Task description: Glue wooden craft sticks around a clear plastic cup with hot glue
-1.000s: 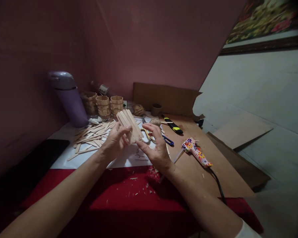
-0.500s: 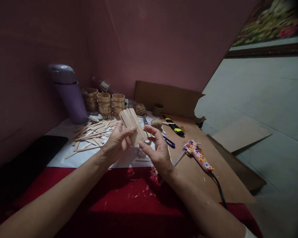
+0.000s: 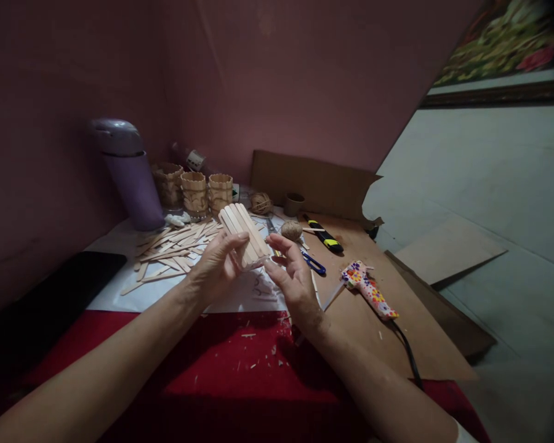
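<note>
My left hand (image 3: 219, 261) grips a row of pale wooden craft sticks (image 3: 244, 231) standing side by side, tilted, with the thumb across their front. A clear, shiny edge shows beneath them; its full shape is hidden. Close to the right side of the row is my right hand (image 3: 295, 274), its thumb and fingers apart and curved; whether the fingertips touch the sticks I cannot make out. Behind my left hand, a heap of loose craft sticks (image 3: 175, 249) lies on white paper (image 3: 115, 289). Blue-handled scissors (image 3: 314, 263) lie beyond my right hand.
A flowered glue gun (image 3: 367, 288) with a black cord lies on the brown board (image 3: 425, 344) at right, near a black-yellow utility knife (image 3: 323, 234). Twine balls (image 3: 291, 230), stick-covered cups (image 3: 220, 194) and a purple bottle (image 3: 132, 178) stand behind. Scraps dot the red cloth (image 3: 212, 363).
The row of sticks has turned and shifted slightly left in my left hand, showing more of the clear edge below. My right hand has moved only a little.
</note>
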`<state>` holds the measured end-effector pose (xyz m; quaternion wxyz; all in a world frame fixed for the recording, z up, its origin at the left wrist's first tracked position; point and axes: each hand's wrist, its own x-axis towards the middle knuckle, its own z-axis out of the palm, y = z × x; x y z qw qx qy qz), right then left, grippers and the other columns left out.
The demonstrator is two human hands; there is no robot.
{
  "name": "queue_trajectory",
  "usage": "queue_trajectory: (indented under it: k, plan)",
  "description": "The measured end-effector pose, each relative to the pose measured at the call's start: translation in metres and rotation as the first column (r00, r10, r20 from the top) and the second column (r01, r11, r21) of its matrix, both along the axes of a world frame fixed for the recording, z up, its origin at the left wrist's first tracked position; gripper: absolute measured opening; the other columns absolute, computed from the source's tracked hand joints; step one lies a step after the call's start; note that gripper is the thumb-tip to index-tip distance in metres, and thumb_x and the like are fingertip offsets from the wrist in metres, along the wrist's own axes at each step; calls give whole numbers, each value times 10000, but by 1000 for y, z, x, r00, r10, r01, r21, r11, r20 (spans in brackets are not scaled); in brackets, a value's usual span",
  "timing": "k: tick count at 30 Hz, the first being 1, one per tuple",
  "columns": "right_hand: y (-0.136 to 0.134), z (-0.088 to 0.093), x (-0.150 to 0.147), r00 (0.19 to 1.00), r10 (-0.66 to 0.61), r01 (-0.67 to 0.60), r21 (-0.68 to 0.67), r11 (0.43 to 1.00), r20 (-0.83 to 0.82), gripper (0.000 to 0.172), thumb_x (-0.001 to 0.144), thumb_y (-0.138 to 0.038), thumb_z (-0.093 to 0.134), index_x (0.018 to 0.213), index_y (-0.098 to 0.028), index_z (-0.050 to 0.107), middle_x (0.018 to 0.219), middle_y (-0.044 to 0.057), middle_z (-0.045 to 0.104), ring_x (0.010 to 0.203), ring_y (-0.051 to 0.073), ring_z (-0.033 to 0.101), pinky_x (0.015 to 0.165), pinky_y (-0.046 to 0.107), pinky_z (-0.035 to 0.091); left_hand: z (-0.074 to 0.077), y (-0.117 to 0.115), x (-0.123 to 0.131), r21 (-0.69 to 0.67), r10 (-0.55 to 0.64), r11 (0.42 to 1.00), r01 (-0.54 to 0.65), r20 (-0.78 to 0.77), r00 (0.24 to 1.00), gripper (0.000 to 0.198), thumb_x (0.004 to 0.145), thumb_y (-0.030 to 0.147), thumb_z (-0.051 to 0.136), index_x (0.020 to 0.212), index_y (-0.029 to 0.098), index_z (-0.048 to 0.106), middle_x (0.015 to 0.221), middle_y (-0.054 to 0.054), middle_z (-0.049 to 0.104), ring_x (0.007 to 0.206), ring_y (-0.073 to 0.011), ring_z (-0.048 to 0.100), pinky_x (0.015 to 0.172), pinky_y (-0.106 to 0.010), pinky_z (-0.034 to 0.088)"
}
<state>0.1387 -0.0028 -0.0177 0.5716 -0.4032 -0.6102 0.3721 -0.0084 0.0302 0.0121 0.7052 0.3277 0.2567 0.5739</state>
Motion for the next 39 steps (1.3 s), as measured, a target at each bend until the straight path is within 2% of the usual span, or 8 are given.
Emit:
queue_trajectory:
  k: [3,6,12,17,26,39]
  plan:
    - [0,0,-2,999,-23,20,75,997,40,513,813,-427,681,1267,-255,516,1366,100,548,1253,281,515,1065,522,420,-1,0,1,1,-18,1000,18,-1,1000,405,728,173,727,1111,162,596,993,-82,720,810,-212,695,728,-355,597]
    - [-1,1,-4,993,-76,63,134,989,95,529,802,-433,705,1260,-247,517,1322,102,568,1242,278,522,1073,520,419,-3,-1,3,8,-52,999,52,0,999,395,751,185,717,1130,166,607,1020,-89,727,853,-230,708,764,-385,604]
    - [-2,2,-4,979,-135,111,154,982,152,471,844,-402,673,1261,-248,516,1343,103,554,1221,276,530,1034,501,463,-3,-4,6,26,-51,998,51,-16,999,337,777,165,707,1103,155,618,1042,-91,732,854,-216,711,761,-351,609]
    - [-1,2,-5,985,-113,97,127,987,127,483,841,-432,680,1257,-248,517,1343,105,558,1212,276,539,991,475,504,-2,-3,6,1,-86,996,86,-23,996,350,772,173,708,1109,144,616,1010,-105,737,857,-232,716,735,-328,604]
    - [-1,2,-5,997,-54,48,84,995,59,516,817,-442,704,1255,-256,505,1351,104,551,1165,262,569,976,467,519,0,-5,6,31,-79,996,80,-36,996,525,756,177,732,1247,170,547,1043,-94,725,856,-220,705,679,-290,580]
    - [0,3,-4,1000,-2,0,69,998,32,502,819,-459,696,1244,-259,518,1337,96,570,1180,278,568,996,484,497,-1,-5,7,42,-54,998,56,-31,998,426,688,149,792,1046,180,563,937,-43,689,794,-185,672,694,-296,576]
